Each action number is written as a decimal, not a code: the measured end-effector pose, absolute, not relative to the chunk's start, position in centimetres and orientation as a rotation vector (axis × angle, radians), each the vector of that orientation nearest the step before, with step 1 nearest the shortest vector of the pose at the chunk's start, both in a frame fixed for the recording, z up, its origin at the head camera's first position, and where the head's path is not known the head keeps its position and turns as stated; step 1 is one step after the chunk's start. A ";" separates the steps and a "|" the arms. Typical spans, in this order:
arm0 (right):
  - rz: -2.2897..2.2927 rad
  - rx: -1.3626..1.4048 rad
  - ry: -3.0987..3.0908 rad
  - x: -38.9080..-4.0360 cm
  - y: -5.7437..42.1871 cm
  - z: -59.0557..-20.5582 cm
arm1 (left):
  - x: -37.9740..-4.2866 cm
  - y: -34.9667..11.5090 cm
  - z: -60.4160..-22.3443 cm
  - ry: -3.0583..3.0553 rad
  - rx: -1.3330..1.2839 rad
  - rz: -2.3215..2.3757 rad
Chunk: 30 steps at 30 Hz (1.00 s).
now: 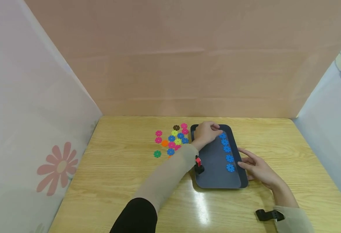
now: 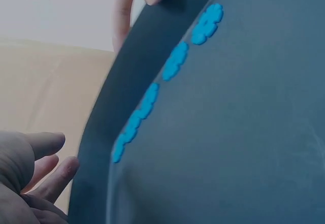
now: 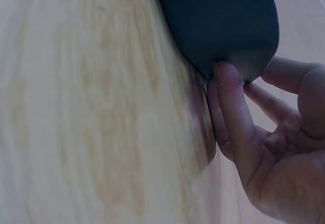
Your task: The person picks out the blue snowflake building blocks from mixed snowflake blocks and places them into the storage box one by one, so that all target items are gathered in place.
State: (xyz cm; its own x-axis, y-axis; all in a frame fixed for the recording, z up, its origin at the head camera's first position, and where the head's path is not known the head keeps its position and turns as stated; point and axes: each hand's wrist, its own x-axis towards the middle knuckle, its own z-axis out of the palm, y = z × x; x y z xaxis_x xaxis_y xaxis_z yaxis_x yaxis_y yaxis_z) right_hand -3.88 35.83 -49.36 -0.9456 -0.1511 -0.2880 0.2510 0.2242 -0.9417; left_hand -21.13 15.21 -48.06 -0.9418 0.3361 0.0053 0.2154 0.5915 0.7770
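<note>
A dark grey tray point(image 1: 214, 179) lies on the table, with several blue notched, flower-shaped discs point(image 1: 229, 158) in a row along its right side. My left hand point(image 1: 205, 132) reaches over the tray's far end, fingertips close to the farthest blue disc point(image 1: 222, 135). In the left wrist view the left hand's fingers point(image 2: 58, 178) are parted, and no disc shows between them. My right hand point(image 1: 258, 168) holds the tray's right edge; in the right wrist view its thumb point(image 3: 233, 97) lies against the tray wall, with other fingers around the edge.
Left of the tray, loose discs in pink point(image 1: 158, 133), blue point(image 1: 170, 151), yellow point(image 1: 178, 141), orange point(image 1: 165, 143), green point(image 1: 157, 154) and brown point(image 1: 176, 127) lie scattered on the wooden table point(image 1: 115, 181). The left forearm crosses near them. A brown back wall point(image 1: 170, 81) borders the table.
</note>
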 end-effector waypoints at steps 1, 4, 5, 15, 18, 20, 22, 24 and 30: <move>-1.775 0.091 2.185 -3.9 35.9 -49.4 | -21.0 14.9 -47.8 2.658 0.488 1.298; -1.772 0.095 2.188 -3.9 36.0 -49.4 | -20.8 13.9 -47.1 2.618 0.536 1.345; -1.770 0.095 2.189 -3.9 36.0 -49.3 | -20.8 13.6 -46.9 2.609 0.546 1.362; -1.739 0.118 2.207 -4.4 36.4 -49.2 | -21.4 9.2 -45.1 2.590 0.598 1.477; -1.732 0.122 2.210 -4.4 36.6 -49.2 | -21.7 7.9 -45.0 2.613 0.580 1.468; -1.733 0.123 2.208 -4.5 36.7 -49.2 | -21.8 7.0 -45.0 2.621 0.577 1.463; -1.734 0.124 2.206 -4.5 36.8 -49.2 | -21.9 6.1 -45.0 2.621 0.572 1.459; -1.736 0.124 2.208 -4.5 36.9 -49.2 | -21.9 5.3 -45.1 2.621 0.572 1.452; -1.751 0.107 2.201 -4.4 37.1 -49.4 | -22.0 2.6 -45.7 2.602 0.582 1.490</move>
State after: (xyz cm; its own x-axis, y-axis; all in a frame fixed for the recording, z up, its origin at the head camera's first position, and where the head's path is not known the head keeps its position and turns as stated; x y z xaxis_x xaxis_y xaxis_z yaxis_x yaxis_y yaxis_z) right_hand -4.37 37.14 -49.43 -0.9442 -0.1420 -0.2971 0.2575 0.2440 -0.9350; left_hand -21.99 2.61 -45.69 -0.9238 0.3664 0.1113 0.2814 0.4525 0.8462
